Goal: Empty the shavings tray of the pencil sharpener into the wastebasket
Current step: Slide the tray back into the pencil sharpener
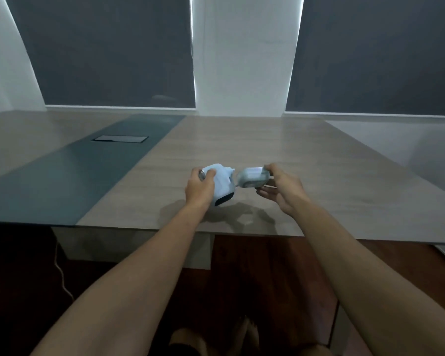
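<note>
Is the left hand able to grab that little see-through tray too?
Probably not right now. The left hand is wrapped around the pale blue plastic pencil sharpener, and the right hand already holds the see-through grey shavings tray beside it.

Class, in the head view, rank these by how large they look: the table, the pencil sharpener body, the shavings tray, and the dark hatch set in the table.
1. table
2. hatch
3. pencil sharpener body and shavings tray: too alike to rank, both partly covered by a hand.
</note>
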